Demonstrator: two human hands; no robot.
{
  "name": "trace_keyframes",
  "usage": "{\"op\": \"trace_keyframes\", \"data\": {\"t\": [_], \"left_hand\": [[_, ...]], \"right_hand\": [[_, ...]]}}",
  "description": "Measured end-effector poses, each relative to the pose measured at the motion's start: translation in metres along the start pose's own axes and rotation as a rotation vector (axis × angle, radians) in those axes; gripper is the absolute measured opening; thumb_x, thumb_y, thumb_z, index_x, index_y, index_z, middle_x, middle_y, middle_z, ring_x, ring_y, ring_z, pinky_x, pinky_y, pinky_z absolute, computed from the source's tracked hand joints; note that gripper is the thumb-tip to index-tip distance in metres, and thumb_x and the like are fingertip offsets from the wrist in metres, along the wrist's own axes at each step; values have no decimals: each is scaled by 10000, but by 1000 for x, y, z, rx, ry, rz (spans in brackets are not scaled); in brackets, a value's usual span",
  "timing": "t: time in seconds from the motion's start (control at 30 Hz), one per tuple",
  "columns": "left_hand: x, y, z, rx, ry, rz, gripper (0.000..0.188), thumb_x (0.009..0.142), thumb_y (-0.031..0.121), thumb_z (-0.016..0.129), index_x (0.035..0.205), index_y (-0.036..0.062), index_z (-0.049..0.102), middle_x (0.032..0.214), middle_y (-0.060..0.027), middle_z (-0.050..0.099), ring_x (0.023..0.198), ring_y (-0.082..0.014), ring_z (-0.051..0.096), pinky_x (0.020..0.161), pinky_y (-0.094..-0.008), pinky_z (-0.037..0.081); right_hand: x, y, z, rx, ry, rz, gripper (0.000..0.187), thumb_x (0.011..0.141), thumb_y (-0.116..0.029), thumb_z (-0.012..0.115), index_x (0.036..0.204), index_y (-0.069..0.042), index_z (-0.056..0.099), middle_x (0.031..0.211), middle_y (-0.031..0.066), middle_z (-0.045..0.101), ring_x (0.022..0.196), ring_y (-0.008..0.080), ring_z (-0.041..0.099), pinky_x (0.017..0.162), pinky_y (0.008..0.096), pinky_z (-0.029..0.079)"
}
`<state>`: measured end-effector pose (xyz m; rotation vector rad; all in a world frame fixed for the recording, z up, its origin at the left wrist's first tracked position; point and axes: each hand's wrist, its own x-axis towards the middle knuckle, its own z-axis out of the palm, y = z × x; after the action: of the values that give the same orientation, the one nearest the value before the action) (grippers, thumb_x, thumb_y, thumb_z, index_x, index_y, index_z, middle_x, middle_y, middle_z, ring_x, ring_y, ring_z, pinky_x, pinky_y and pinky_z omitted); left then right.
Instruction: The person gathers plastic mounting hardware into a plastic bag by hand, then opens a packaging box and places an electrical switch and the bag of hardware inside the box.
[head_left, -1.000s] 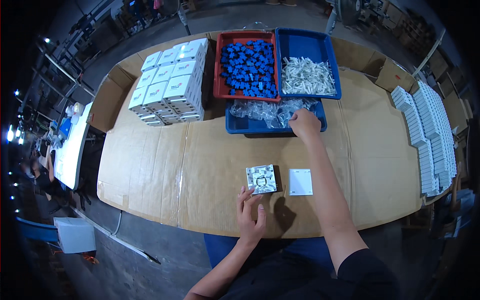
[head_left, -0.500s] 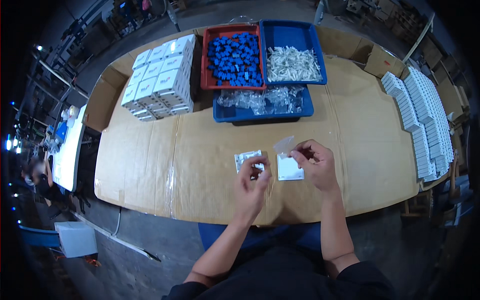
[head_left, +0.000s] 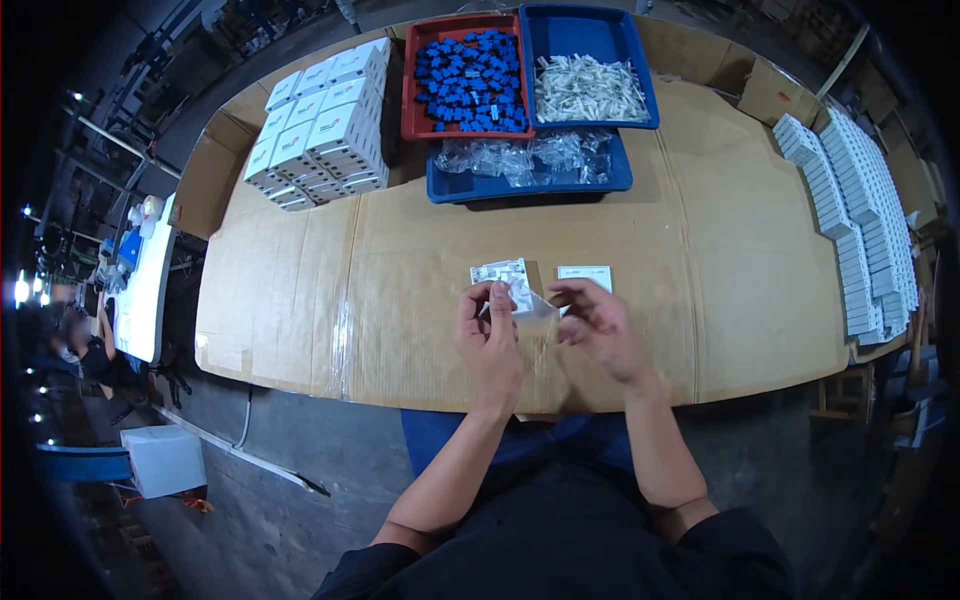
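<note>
A small clear plastic bag (head_left: 533,306) is pinched between the thumb and fingers of my left hand (head_left: 488,335). My right hand (head_left: 603,328) is beside the bag's other end, its fingers and thumb apart. Behind my left hand lies a white plastic part (head_left: 497,270) on the cardboard surface, partly covered by the fingers. A flat white square plate (head_left: 585,273) rests beyond my right hand, which hides its near portion.
Stacked white boxes (head_left: 318,125) stand at the left. A red tray (head_left: 410,118) of blue pieces, a blue tray (head_left: 585,35) of white plugs, and a lower blue tray (head_left: 530,195) of clear bags are at the back. Rows of white units (head_left: 860,220) line the cardboard-covered table's (head_left: 420,350) right side.
The plastic bag has passed from my right hand to my left. My right hand has opened and moved slightly left. The view has tilted, so the table appears higher.
</note>
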<state>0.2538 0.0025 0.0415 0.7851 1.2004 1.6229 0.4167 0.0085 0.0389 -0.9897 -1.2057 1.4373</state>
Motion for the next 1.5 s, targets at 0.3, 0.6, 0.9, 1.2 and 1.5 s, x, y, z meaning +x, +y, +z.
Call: {"op": "trace_keyframes", "data": {"t": [0.3,0.6,0.9,1.2,1.5], "left_hand": [[10,11,-20,40,-236,-216,195,1076,217,650,993,42,681,856,20,670,672,-15,471,598,-215,380],[6,6,-32,-61,-327,-396,168,1050,164,668,1114,15,714,890,16,653,703,-42,530,617,-225,414],[5,1,-38,-7,-448,-410,64,1016,60,654,1051,21,692,915,-19,647,739,-67,568,641,-236,453],[1,-4,-29,223,-267,-242,92,1018,133,696,1023,42,685,893,31,673,786,-39,589,653,-206,447],[0,-6,-27,248,-305,-211,88,1029,89,682,1092,33,706,922,22,688,800,-52,593,673,-224,469]], "right_hand": [[4,5,-3,65,3,73,232,1076,-170,624,1073,33,736,771,74,734,603,107,637,558,248,502],[4,13,-19,114,-6,90,207,1065,-176,626,987,-4,711,763,51,710,636,81,644,537,221,463],[7,14,-17,64,35,137,182,1063,-163,635,1014,-13,723,818,12,714,696,52,620,618,230,475],[-1,-8,20,-466,176,-290,101,947,-28,712,1043,-1,698,954,79,684,805,164,644,729,296,511],[-1,2,32,-34,146,116,153,983,-66,736,1108,19,715,994,75,756,916,125,717,819,274,567]]}}
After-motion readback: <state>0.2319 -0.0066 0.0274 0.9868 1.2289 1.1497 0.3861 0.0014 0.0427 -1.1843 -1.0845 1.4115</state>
